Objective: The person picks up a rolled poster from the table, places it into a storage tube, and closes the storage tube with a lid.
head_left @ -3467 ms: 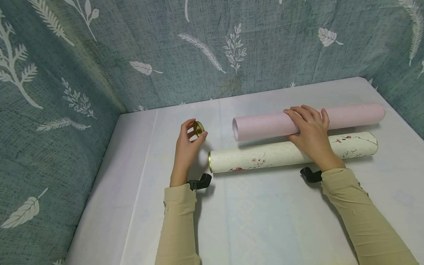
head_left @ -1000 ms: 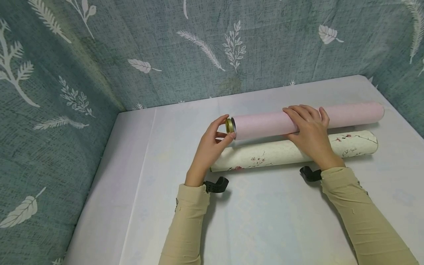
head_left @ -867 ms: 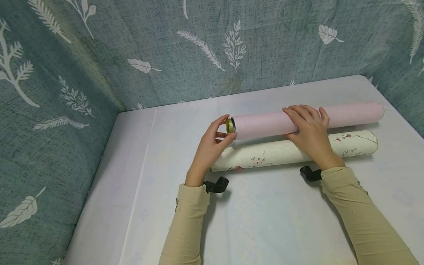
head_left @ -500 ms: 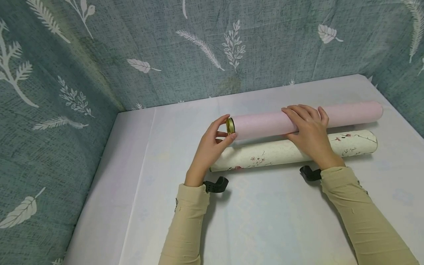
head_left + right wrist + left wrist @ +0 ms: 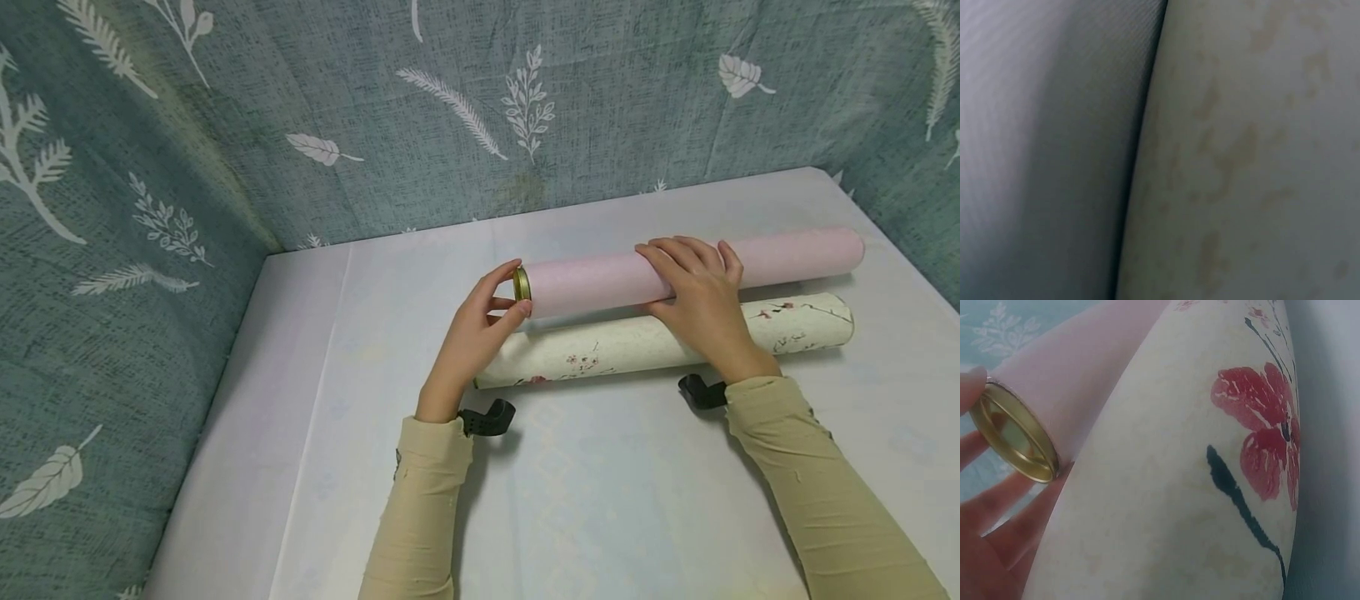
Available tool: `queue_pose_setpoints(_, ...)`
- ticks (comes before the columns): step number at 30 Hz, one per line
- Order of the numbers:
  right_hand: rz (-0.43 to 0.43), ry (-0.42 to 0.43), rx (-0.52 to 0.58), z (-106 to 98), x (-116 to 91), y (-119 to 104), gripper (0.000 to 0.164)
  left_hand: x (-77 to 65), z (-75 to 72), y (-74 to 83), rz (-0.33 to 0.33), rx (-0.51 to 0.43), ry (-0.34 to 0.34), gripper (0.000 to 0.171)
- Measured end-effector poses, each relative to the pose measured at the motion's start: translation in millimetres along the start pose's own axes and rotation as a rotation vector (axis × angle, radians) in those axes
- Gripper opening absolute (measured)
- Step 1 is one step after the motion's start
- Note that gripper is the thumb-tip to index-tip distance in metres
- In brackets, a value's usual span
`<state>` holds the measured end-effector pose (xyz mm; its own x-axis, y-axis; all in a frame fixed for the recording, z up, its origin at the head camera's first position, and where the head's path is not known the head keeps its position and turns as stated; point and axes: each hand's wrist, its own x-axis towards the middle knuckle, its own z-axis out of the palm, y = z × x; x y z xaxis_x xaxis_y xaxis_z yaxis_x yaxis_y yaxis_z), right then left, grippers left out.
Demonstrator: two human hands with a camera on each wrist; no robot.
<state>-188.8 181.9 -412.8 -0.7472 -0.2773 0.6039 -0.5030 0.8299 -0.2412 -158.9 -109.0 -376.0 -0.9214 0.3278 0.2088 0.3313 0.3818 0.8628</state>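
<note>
At the left end of a pink cardboard tube (image 5: 592,285), my left hand (image 5: 471,337) pinches a gold metal lid (image 5: 522,284) between thumb and fingers. In the left wrist view the lid's rim (image 5: 1036,442) sits against the pink tube's end, with little or no gap showing. My right hand (image 5: 701,304) grips the pink tube around its middle from above. A cream tube with a floral print (image 5: 637,347) lies in front of it, under my right wrist; my left hand hides part of its left end. Only cream tube and tabletop show in the right wrist view.
Both tubes lie on a table with a pale cloth (image 5: 600,483). Behind and to the left hangs a green leaf-patterned curtain (image 5: 375,108). Each wrist wears a black camera mount, such as the left one (image 5: 489,418).
My left hand has carried the gold lid rightward to the pink tube's open end. Over the last second the lid has gone further in, closing the dark gap. My right hand keeps its grip.
</note>
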Motion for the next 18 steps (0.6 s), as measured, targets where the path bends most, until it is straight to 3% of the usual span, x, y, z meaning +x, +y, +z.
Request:
queue_pose_setpoints(3, -0.002, 0.001, -0.002, 0, 0, 0, 0.072, -0.6, -0.4, 3.0, -0.014, -0.016, -0.003, 0.052)
queue_pose_setpoints(12, -0.006, 0.004, -0.001, 1, 0, 1, 0.071, 6.0, 3.6, -23.5, -0.049, -0.024, 0.026, 0.052)
queue_pose_setpoints(18, -0.020, 0.017, -0.001, 1, 0, 1, 0.071, 1.5, 0.3, -6.9, -0.113, -0.099, 0.028, 0.052)
